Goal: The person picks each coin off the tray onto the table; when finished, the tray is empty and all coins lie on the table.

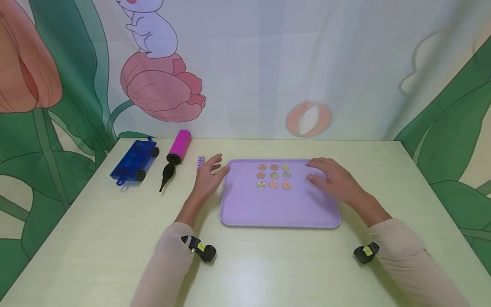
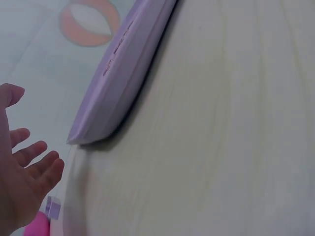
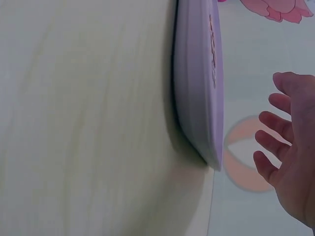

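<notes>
Purple tray (image 1: 280,211) holds nine coins (image 1: 274,175) (some copper, perhaps); both hands (image 1: 207,180) (image 1: 338,180) have fingers (image 3: 275,126) spread wide.

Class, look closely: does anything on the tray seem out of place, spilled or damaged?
Nothing looks spilled; the nine coins sit in three fairly neat rows on the purple tray. One small oddity: a faint reddish speck on the otherwise plain surface below them; its cause is unclear.

Desk (image 1: 276,264): pale, faint wood grain. Directly on it, left to right: blue cart (image 1: 134,162), pink-and-black pump (image 1: 180,146), small purple block (image 1: 200,161), lilac tray (image 1: 276,213). Cart and pump apart, near back edge; block between pump and tray.
</notes>
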Tool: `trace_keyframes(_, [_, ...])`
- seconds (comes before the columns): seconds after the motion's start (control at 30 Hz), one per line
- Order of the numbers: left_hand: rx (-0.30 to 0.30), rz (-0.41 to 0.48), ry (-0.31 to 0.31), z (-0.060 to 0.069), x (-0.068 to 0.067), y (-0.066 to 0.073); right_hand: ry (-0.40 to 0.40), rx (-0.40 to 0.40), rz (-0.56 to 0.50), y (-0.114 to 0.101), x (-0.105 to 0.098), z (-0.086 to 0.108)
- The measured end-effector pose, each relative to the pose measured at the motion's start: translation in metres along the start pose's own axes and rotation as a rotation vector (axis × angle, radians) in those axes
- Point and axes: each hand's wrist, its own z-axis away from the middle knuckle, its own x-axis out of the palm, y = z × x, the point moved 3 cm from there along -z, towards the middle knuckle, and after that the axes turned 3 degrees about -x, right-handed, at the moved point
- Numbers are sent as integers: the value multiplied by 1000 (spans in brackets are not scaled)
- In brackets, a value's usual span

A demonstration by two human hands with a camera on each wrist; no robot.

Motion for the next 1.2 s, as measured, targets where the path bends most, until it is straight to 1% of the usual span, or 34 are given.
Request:
trace_keyframes(0.17, [-87,73,3,-4,8,-1,-38,-17,-95,-7,11,-6])
trace_keyframes(0.27, [-119,98,4,-6,11,-2,-64,-20,-137,-8,18,-11])
trace_keyframes(0.4, [-140,113,2,-8,14,-3,-76,-35,-177,-8,24,-16])
trace_keyframes(0.47, [-144,105,2,-10,16,-5,-75,-39,-202,-8,27,-17])
trace_keyframes(0.67, [-151,42,-6,-14,19,-12,-85,-44,-253,-11,34,-19])
trace_keyframes(0.83, [-146,37,-17,-14,20,-14,-89,-15,-274,-11,41,-21])
trace_keyframes(0.9, [-141,27,-19,-14,20,-13,-95,4,-271,-10,45,-22])
trace_keyframes(1.0, [-133,10,-16,-15,21,-13,-100,10,-263,-10,49,-24])
trace_keyframes(1.1, [-126,-4,-13,-15,22,-12,-98,-3,-250,-13,53,-26])
trace_keyframes(1.2, [-131,-5,-11,-16,23,-13,-83,-22,-215,-14,56,-28])
